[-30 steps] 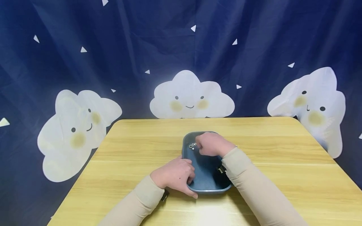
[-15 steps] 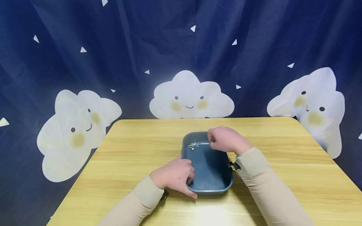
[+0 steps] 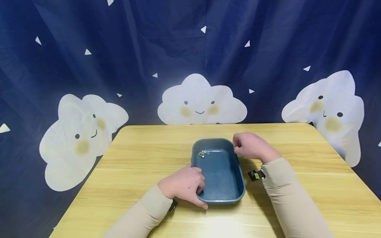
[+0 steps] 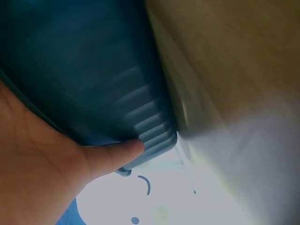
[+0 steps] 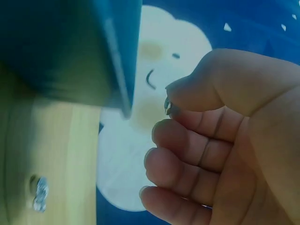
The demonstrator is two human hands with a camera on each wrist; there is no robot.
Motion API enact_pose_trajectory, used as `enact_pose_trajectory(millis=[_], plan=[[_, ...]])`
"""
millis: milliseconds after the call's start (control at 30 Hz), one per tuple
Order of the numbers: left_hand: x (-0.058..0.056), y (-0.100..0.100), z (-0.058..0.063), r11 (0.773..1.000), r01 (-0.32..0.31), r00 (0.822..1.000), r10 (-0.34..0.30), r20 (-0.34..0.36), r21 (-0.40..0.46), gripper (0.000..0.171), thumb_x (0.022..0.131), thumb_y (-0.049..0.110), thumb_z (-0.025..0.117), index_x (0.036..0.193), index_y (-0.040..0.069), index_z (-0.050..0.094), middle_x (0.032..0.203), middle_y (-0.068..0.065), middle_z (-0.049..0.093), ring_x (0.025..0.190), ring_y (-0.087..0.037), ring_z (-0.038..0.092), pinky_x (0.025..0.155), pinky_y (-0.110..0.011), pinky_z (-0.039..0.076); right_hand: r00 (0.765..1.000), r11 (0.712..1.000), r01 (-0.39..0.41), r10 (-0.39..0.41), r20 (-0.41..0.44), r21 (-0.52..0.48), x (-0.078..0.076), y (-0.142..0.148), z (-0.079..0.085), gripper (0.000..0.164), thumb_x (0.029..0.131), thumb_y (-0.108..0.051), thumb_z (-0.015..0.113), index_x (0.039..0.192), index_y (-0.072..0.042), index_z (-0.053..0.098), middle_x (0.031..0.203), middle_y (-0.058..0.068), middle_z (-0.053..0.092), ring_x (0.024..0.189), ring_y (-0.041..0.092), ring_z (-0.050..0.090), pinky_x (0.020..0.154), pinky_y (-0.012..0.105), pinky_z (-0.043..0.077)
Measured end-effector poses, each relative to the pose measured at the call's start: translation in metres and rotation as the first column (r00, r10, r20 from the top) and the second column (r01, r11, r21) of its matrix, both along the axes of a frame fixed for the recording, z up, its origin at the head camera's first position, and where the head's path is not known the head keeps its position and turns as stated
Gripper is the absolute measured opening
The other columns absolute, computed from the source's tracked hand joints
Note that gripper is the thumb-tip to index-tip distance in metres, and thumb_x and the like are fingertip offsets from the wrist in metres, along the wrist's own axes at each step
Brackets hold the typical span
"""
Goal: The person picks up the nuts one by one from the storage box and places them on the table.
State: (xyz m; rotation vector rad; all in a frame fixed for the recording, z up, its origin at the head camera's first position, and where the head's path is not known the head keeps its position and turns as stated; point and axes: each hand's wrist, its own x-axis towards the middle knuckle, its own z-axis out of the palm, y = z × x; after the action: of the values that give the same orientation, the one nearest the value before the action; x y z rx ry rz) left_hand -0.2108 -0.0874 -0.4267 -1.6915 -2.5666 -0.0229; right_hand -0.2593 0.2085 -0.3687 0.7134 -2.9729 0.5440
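A dark blue plastic basin (image 3: 218, 199) lies on the table. My left hand (image 3: 184, 183) grips its near left rim; in the left wrist view the thumb (image 4: 117, 154) lies along the outer wall. Several small metal nuts (image 3: 203, 153) are grouped in the basin's far left corner. Just beyond the far right rim is my right hand (image 3: 251, 146). Its thumb and index finger pinch a small metal nut (image 5: 167, 106), seen nearly edge-on in the right wrist view, with the other fingers curled below.
Shiny small metal pieces (image 5: 41, 194) lie on the wooden tabletop (image 3: 143, 148) beside the basin in the right wrist view; their kind is blurred. Behind the table hangs a dark blue curtain (image 3: 178, 43) with white clouds.
My right hand has come up out of the basin and moved right, past its far right rim, pinching a nut. The left hand and the basin have stayed put.
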Motion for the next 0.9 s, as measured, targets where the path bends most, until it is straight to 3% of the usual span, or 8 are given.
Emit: enact_pose_trajectory(millis=[533,900], plan=[[0.0,0.0,0.002,1.0,-0.006,1.0,0.006,0.011,-0.009,0.053,0.07,0.076,0.073,0.054,0.031,0.049,0.062,0.025,0.04,0.071,-0.005,0.039,0.069,-0.026,0.033,0.994,0.994,0.105,-0.105,0.025,-0.011,-0.006,0.049,-0.031,0.006,0.082,-0.009,0.064,0.08,-0.013,0.061,0.073,-0.003,0.056,0.069,0.019,0.053,0.07,0.039,0.043],[0.001,0.001,0.003,1.0,-0.011,1.0,0.011,0.013,-0.025,0.052,0.07,0.076,0.073,0.054,0.032,0.049,0.062,0.026,0.04,0.072,-0.005,0.039,0.069,-0.026,0.032,0.988,0.991,0.133,-0.133,0.085,0.003,-0.012,0.066,-0.054,0.005,0.085,-0.007,0.064,0.083,-0.011,0.064,0.076,-0.001,0.059,0.073,0.021,0.054,0.071,0.041,0.044]])
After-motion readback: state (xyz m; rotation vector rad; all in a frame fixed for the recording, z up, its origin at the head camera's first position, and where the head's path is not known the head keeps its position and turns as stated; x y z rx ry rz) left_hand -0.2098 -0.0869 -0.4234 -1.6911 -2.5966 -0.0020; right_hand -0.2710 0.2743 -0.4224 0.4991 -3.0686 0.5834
